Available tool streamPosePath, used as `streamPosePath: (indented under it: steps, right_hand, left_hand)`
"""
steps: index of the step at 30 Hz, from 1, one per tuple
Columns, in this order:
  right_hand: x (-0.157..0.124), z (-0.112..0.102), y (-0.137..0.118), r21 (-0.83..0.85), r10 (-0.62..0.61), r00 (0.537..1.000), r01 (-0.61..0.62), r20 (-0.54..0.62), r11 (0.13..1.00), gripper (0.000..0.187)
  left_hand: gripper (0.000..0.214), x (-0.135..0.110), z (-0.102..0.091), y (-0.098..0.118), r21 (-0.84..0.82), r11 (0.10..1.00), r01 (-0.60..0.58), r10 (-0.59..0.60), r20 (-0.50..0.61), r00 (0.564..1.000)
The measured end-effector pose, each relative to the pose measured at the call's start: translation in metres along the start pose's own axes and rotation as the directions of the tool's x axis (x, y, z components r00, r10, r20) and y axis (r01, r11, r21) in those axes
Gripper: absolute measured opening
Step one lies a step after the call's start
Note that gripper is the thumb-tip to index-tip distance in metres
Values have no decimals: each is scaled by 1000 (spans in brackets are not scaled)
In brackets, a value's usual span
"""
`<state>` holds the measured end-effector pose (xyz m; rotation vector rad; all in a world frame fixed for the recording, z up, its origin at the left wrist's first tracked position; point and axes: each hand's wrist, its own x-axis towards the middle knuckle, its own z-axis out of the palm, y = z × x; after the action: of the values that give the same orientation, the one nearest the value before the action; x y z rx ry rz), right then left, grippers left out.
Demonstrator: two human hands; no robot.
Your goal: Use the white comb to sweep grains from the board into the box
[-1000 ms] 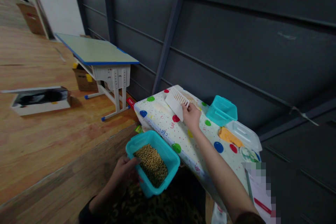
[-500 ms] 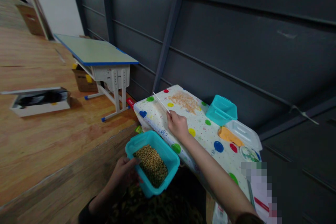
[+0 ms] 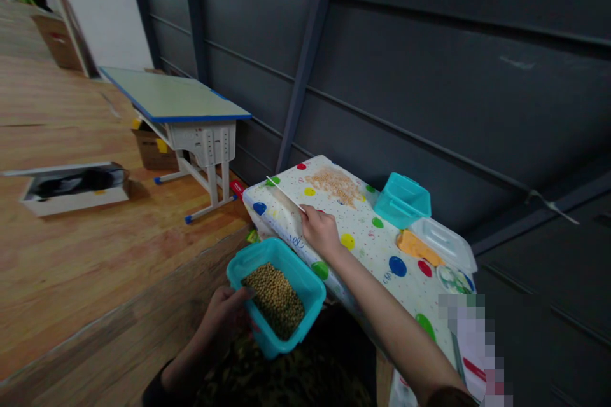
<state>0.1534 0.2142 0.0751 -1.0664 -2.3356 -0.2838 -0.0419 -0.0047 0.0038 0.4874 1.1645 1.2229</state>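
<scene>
My left hand [image 3: 226, 315] is closed on the near-left rim of a turquoise plastic tub [image 3: 305, 286], its thumb over the edge. Inside lies a heap of round tan beans [image 3: 274, 299], like soybeans. The tub hangs tilted just below the table's near edge. Over the table, my right hand [image 3: 321, 231] grips one end of a thin white strip [image 3: 285, 194], which points away to the left along that edge; its exact kind I cannot make out. Beyond it, more pale beans [image 3: 337, 186] are spread on the balloon-patterned tablecloth [image 3: 367, 254].
A second turquoise tub [image 3: 403, 200] stands at the table's far side by the dark panel wall [image 3: 429, 63]. Near it are a clear lid [image 3: 446, 245], an orange cloth [image 3: 417, 248] and a round patterned item [image 3: 452, 280]. A school desk [image 3: 176, 95] and an open white box [image 3: 76, 187] are left.
My right hand has shifted slightly left and nearer, bringing the white strip toward the table's near edge. The tub in my left hand has hardly moved.
</scene>
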Motion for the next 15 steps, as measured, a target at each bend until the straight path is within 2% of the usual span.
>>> streamPosePath:
  steps: [3, 7, 10, 15]
  right_hand:
    - [-1, -2, 4, 57, 38, 998, -35, -45, 998, 25]
    - [9, -4, 15, 142, 173, 980, -158, -98, 977, 26]
    - [13, -5, 20, 194, 212, 975, -196, -71, 961, 25]
    - [8, -8, 18, 273, 176, 984, -173, 16, 946, 27]
  left_hand:
    - [51, -2, 0, 3, 17, 1000, 1, -1, 23, 1000]
    - [51, -1, 0, 4, 7, 1000, 11, -11, 15, 1000]
    - [55, -1, 1, 3, 5, 1000, 7, -7, -1, 1000]
    - [49, -7, 2, 11, 13, 1000, 9, -9, 33, 999]
